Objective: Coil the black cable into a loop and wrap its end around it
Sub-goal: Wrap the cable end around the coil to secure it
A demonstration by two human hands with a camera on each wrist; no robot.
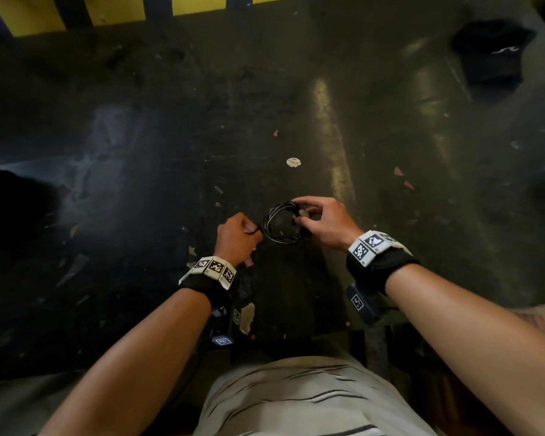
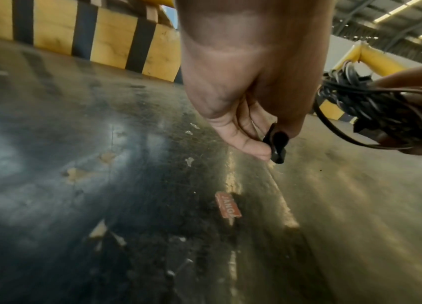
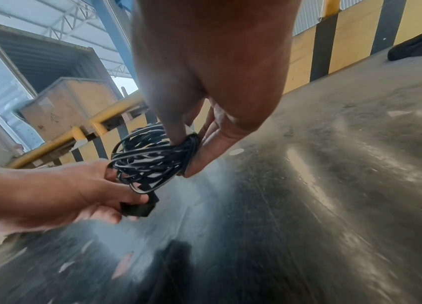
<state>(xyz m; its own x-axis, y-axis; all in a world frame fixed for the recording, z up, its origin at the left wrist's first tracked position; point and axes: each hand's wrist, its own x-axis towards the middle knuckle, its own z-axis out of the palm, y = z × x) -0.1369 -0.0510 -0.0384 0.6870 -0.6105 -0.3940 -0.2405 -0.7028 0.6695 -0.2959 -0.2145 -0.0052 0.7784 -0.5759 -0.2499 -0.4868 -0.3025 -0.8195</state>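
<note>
Black cable (image 1: 280,223) hangs as a round loop above the dark floor (image 1: 139,136), pinched by the right hand (image 1: 326,221), while the left hand (image 1: 236,237) pinches its plug end (image 2: 277,144), which should go through the loop and pull snug.

A: Site type? Warehouse or loading bay, going by the worn, scuffed dark floor (image 1: 170,121) with flaking paint.

B: Agreed. Yellow-and-black striped barrier (image 2: 95,37) along the edge, yellow pipe railing (image 3: 74,139). Wooden crate (image 3: 69,102) behind it, beside an open shipping container (image 3: 35,57).

A: Overhead, steel roof trusses (image 3: 61,22) and strip lights (image 2: 396,10).
</note>
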